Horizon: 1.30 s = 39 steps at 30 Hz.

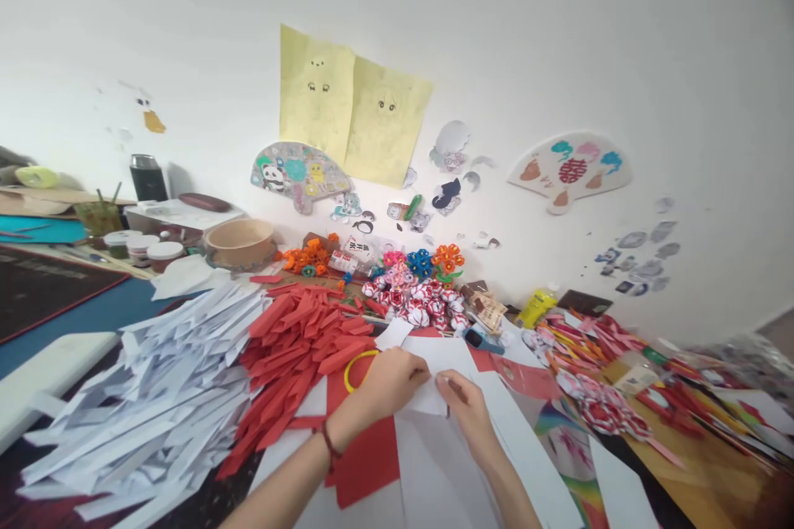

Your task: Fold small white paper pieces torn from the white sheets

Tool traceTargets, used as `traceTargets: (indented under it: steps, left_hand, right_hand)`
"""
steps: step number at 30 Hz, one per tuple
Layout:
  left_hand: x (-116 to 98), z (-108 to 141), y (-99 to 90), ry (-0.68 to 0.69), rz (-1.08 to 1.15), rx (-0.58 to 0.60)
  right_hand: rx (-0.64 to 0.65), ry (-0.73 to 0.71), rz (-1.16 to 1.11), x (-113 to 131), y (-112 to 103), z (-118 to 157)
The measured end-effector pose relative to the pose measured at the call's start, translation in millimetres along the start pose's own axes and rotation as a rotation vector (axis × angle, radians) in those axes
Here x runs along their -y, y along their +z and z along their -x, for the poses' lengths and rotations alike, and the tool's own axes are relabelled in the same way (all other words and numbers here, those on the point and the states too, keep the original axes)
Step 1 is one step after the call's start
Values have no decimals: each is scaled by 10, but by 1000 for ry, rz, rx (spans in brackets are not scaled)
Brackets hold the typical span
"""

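Near the middle of the front edge of the worktop (pixel 236 483), both hands meet at a small white paper (pixel 428 405). The left hand (pixel 395 380) is curled nearly closed, thumb and fingers gripping the paper's upper left; its other fingertips are hidden. The right hand (pixel 466 405) is half closed, thumb and forefinger pinching the paper's right side. A dark red bracelet (pixel 327 444) circles the left wrist.

Under the left forearm lie red sheets (pixel 370 469), with a yellow ring (pixel 348 376) just beside that hand. White sheets spread beneath and to the right of the paper.

Toward the worktop's front left corner is a heap of white strips (pixel 161 388), touching a pile of red strips (pixel 303 339) nearer the hands. Along the back edge stand a bowl (pixel 239 241), jars (pixel 165 254) to its left, red-and-white flowers (pixel 428 304) beyond the hands, and a yellow bottle (pixel 537 307) to their right. More paper flowers (pixel 611 409) and coloured strips (pixel 589 339) lie toward the right edge. Two fans (pixel 298 173) (pixel 574 169) hang on the wall behind.
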<state>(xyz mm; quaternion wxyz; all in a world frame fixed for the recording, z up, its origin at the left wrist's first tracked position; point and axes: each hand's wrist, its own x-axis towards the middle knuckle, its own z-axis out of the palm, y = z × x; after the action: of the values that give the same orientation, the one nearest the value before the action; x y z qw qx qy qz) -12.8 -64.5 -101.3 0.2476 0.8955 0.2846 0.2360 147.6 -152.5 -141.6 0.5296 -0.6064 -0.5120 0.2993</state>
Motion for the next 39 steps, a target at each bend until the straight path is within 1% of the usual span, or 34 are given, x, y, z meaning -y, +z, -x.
traceTargets:
  steps: [3,6,8,11,14,15,18,19,21,24,27,29,32,35,39]
  left_hand:
    - [72,-3,49,-74,29,-1]
    - [151,-42,102,-167,55,-21]
    - [199,-68,139,-228,77,-50]
    - [259,-97,196,-295,123,-104]
    - [304,-124,233,-319,146,-134]
    - [311,-132,237,-318,163,-127]
    - [302,-150,231,-347,204,-84]
    - [290,-152,226,-351,220,-73]
    - [261,-151,217,-356,232,-78]
    - [232,-146,206,-332,232,-64]
    - [226,-142,207,-322,183,-35]
    - [225,-135,220,-313,156,-16]
    - [215,-109,262,-244,105,-19]
    - [200,-70,313,-176,25,-68]
    - [185,-19,340,-167,-39,-126]
  right_hand:
    - [-10,-36,87,77,20,-123]
    - [37,-65,130,122,56,-322]
    - [73,-100,130,113,84,-448]
    - [122,-140,102,34,128,-585]
    - [147,-155,65,-84,172,-638]
    - [151,-149,66,-119,184,-635]
    - [120,-166,166,-179,195,-573]
    - [112,-207,227,-185,188,-543]
    - [90,-332,361,-186,164,-488]
    - [72,-551,495,-181,128,-455]
    - [18,-671,596,-182,120,-465]
    - [-12,-700,631,-179,123,-466]
    - [-47,-737,655,-157,118,-440]
    - [-36,-746,669,-132,105,-403]
    - [-38,-697,603,-131,108,-384]
